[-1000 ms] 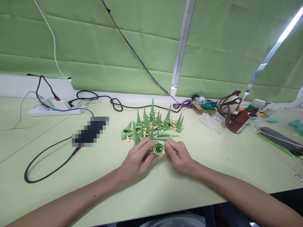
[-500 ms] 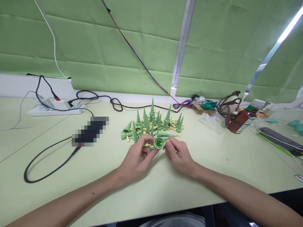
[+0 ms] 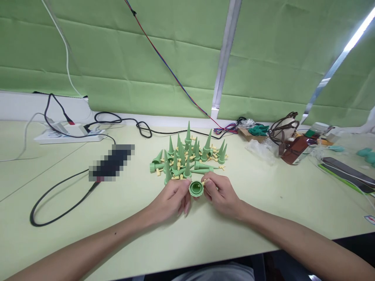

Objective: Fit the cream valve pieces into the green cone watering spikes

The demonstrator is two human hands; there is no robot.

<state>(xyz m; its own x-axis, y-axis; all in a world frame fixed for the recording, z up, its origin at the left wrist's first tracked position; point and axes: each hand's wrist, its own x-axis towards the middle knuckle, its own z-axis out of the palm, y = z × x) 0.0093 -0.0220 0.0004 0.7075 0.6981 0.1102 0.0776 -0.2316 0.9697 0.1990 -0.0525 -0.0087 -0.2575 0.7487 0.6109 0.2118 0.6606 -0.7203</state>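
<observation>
A green plant watering spike point(image 3: 196, 189) is held between my two hands above the table, its open round end facing me. My left hand point(image 3: 175, 195) closes on its left side, thumb near the rim and some fingers curled below. On the other side, my right hand point(image 3: 220, 192) pinches the small yellow valve point(image 3: 204, 182) at the spike's edge. Just beyond lies a cluster of similar green spikes point(image 3: 182, 156), several upright and others on their sides, with yellow valves point(image 3: 158, 172) among them. The held spike's pointed end is hidden.
A blurred dark device point(image 3: 111, 162) with a black cable and a white power strip point(image 3: 70, 134) are at left. To the right stand a brown bottle point(image 3: 300, 148), clear plastic wrap point(image 3: 262, 151) and a dark, green-edged item point(image 3: 347, 175). The table's front edge runs below my forearms.
The held spike has come slightly lower and nearer to me. My left hand has rotated and shifted down, its fingers now curled below the spike; my right hand keeps its pinch.
</observation>
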